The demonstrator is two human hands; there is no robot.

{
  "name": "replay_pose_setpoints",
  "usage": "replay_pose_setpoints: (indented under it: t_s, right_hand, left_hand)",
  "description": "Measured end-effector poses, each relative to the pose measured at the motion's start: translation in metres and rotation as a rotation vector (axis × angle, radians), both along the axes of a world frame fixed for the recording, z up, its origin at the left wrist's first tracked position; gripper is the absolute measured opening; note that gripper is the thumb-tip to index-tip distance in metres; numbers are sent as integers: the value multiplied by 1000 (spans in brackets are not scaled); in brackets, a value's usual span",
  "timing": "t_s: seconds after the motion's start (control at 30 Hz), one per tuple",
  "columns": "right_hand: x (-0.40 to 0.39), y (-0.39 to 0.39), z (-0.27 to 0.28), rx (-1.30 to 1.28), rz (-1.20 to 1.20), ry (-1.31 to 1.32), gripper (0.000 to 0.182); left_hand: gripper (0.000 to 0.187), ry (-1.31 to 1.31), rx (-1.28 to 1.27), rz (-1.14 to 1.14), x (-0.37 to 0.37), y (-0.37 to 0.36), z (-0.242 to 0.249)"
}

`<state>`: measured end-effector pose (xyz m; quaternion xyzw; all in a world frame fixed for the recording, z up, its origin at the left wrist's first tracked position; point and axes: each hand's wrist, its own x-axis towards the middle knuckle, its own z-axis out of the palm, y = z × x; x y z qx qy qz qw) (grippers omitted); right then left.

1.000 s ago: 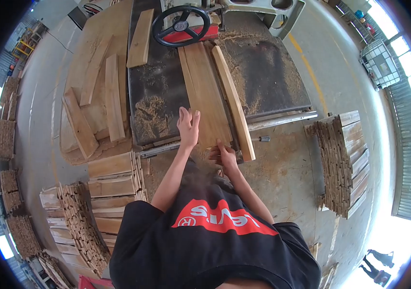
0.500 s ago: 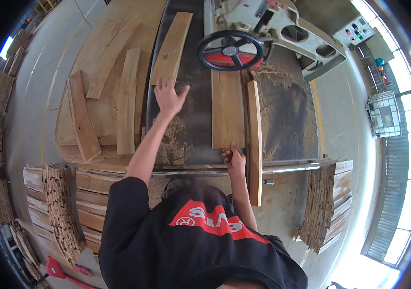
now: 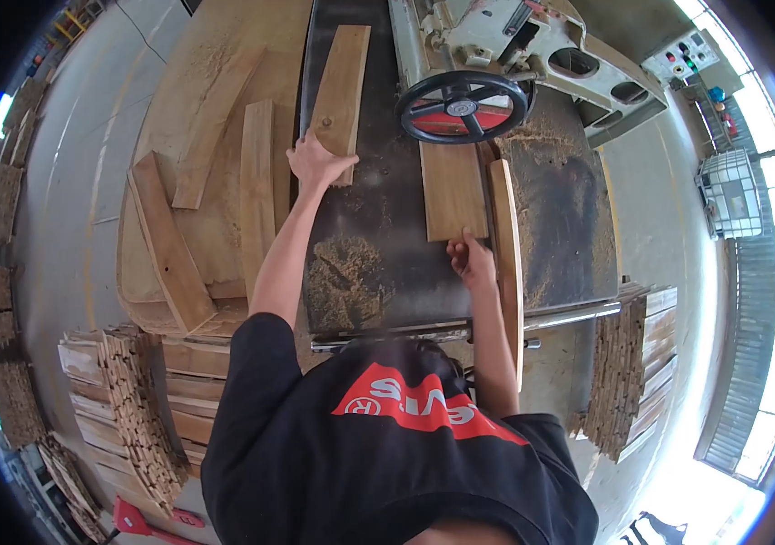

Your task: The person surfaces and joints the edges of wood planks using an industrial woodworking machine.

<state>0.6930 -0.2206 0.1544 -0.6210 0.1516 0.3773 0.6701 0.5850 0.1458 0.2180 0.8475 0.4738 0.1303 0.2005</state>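
Observation:
On the left of the dark machine table, my left hand (image 3: 315, 165) grips the near end of a knotted wooden board (image 3: 342, 86). Its thumb reaches over toward the right edge and the fingers lie at the left edge. My right hand (image 3: 472, 258) is closed at the near end of a second, wider wooden board (image 3: 454, 195), which lies flat with its far end hidden beneath the machine. A long, narrow wooden strip (image 3: 508, 263) stands just right of that hand, running along the wider board.
A black handwheel (image 3: 462, 107) sits over the wider board's far part. Sawdust (image 3: 346, 277) covers patches of the metal table (image 3: 396, 218). Several loose boards (image 3: 174, 245) lie on the wooden side table (image 3: 147, 268). Stacked planks (image 3: 133, 400) stand at left, another stack (image 3: 619, 372) at right.
The wider board has slid forward under the machine, with my right hand following. My left hand has taken hold of the knotted board, whose near end has swung right. The view has shifted slightly.

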Motion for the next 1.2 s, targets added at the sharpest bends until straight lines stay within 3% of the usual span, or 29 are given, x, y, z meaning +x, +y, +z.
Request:
replay_pose_setpoints:
  t_s: [0.1, 0.13, 0.17, 0.2, 0.27, 0.37, 0.47, 0.5, 0.7, 0.8, 0.9, 1.0, 1.03, 1.13, 1.2]
  right_hand:
    - [8, 7, 31, -29, 6, -92, 30]
    - [7, 4, 35, -7, 75, -181, 28]
    - [5, -3, 37, 13, 144, -268, 27]
    - [2, -9, 39, 30, 216, -358, 27]
    - [-30, -16, 77, -54, 425, -608, 30]
    - [-90, -27, 148, -125, 746, -1044, 51]
    - [-125, -40, 158, -179, 815, -1561, 61]
    - [-131, -47, 153, -158, 883, -1550, 65]
    - [-154, -103, 120, -150, 861, -1561, 66]
    - [-163, -139, 130, -182, 861, -1572, 68]
    - [-178, -175, 144, -282, 878, -1487, 65]
    - [-193, -209, 113, -257, 764, -1330, 71]
    - [-196, -219, 97, -281, 691, -1339, 62]
    - [-199, -253, 64, -233, 651, -902, 47]
    - [-201, -266, 47, -244, 593, -751, 43]
  left_hand:
    - [99, -184, -229, 85, -19, -30, 2]
    - [99, -385, -299, 120, -24, -33, -34]
    - [85, -569, -574, 165, -38, -68, 5]
    - [80, -663, -808, 145, -52, -79, 0]
    - [72, -836, -1283, 104, -74, -95, -20]
    - [67, -1179, -1530, -179, -89, -139, -21]
    - [81, -1355, -1872, -240, -100, -183, -23]
    - [95, -1419, -1914, -239, -101, -195, -42]
    - [96, -1547, -2102, -150, -115, -281, -20]
    - [93, -1611, -2115, -151, -124, -323, -13]
    - [90, -1436, -1840, -191, -132, -355, -20]
    - [82, -732, -1405, 59, -141, -390, -18]
    - [73, -531, -1351, 45, -147, -393, -17]
    - [70, -491, -1025, -248, -167, -428, -7]
    - [78, -444, -766, -466, -176, -432, 0]
